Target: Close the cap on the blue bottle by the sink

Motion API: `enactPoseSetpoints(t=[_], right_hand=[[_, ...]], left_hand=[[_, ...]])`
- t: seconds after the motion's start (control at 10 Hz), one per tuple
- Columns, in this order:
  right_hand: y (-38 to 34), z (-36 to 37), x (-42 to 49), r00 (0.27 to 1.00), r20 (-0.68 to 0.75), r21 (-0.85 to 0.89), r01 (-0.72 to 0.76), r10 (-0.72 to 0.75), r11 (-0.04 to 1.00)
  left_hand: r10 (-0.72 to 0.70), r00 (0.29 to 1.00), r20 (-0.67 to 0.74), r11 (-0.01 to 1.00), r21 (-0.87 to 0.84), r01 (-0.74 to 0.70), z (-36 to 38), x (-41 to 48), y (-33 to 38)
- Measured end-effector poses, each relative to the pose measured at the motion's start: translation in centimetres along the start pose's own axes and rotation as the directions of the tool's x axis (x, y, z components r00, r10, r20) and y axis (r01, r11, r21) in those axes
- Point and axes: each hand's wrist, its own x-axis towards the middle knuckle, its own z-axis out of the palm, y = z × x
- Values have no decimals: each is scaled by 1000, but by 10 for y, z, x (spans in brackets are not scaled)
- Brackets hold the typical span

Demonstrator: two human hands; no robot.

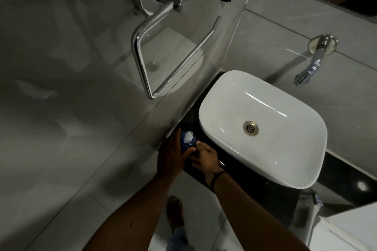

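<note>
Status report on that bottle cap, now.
Both hands on blue bottle: left hand wraps its side, right hand at its front. White flip cap stands open. Nothing in the way.

Bottle (188, 140) on surface (240, 177), left of sink (265, 108), against wall. Left hand (171, 159) left of bottle, right hand (206, 158) before it. Faucet (312, 65) behind sink.

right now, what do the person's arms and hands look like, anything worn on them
Both forearms are bare, with no sleeves in view. The right hand has a thin dark band around its wrist. The left hand shows no band, watch or glove. Whether any rings are worn cannot be told in this dim picture.
</note>
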Motion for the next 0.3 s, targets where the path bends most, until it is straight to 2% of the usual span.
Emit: enactPoseSetpoints(t=[0.1,0.2,0.3], right_hand=[[-2,-4,-13,999,32,24,-1,0,1000],[-3,-12,-32,996,33,-33,83,-82,996],[-7,-32,-76,952,-6,-153,301,-306,941]], left_hand=[[-26,999,-36,1000,5,26,-10,-14,6],[-2,991,-132,998,66,10,-27,-29,15],[53,960,-273,992,124,-20,-48,-57,31]])
